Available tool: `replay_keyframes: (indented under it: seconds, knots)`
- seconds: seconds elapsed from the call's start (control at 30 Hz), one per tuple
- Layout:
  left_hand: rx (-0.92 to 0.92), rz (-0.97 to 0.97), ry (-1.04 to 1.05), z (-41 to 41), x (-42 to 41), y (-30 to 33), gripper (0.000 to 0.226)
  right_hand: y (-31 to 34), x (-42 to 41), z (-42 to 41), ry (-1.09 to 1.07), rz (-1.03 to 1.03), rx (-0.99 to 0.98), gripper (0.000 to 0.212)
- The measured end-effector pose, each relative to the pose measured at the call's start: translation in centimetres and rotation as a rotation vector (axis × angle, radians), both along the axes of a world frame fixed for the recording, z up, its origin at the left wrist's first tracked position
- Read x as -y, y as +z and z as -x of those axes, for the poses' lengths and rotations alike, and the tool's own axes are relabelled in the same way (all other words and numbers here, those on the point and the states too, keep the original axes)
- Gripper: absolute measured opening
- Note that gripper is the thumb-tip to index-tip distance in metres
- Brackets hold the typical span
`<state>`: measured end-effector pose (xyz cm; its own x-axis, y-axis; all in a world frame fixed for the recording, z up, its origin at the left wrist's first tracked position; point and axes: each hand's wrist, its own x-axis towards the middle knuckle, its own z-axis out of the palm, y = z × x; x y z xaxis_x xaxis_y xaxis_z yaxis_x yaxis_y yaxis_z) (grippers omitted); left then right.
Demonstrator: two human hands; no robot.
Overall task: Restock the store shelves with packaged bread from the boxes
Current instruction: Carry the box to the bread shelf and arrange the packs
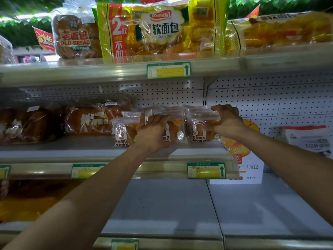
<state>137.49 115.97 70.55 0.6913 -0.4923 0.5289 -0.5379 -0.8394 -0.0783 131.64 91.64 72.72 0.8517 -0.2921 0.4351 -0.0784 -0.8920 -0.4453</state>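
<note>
Both arms reach to the middle shelf [108, 152], where a row of small clear bread packs [197, 130] stands upright near the front edge, towards the shelf's right end. The left hand [153, 134] lies against the front of the packs at the row's middle, fingers fairly straight and pointing up, covering most of one pack. The right hand [228, 121] curls its fingers over the top of the rightmost pack and grips it. Left of the row lie larger brown loaves [88, 121] in clear bags, further back on the same shelf. The top shelf [90, 73] carries a yellow bag [158, 29] and an "OLD BREAD" bag [75, 37]. A white box [248, 168] stands on the lower shelf [162, 204], beneath the right hand.
</note>
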Motion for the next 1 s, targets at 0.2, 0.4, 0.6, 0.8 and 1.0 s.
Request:
replay_keyframes:
  seconds: [0.2,0.4,0.6,0.8,1.0]
  knots:
    - [0.018,0.333,-0.060,2.1,-1.2,-0.2,0.078,-0.3,-3.6,1.5,0.067,0.359,0.146,0.059]
    - [-0.164,0.987,-0.238,6.4,-6.0,-2.9,0.042,-1.1,-11.2,2.5,0.355,0.377,0.339,0.028]
    - [-0.453,1.424,-0.193,9.4,-14.0,-5.7,0.014,-4.3,-21.3,1.0,0.754,0.176,0.446,0.015]
    - [-0.701,1.402,-0.006,10.3,-26.4,-10.3,0.023,-8.8,-34.1,-0.1,0.999,0.101,0.330,0.014]
    - [-0.752,1.626,0.324,11.9,-41.8,-15.8,0.015,-16.0,-48.8,-1.8,1.246,0.001,0.055,0.009]
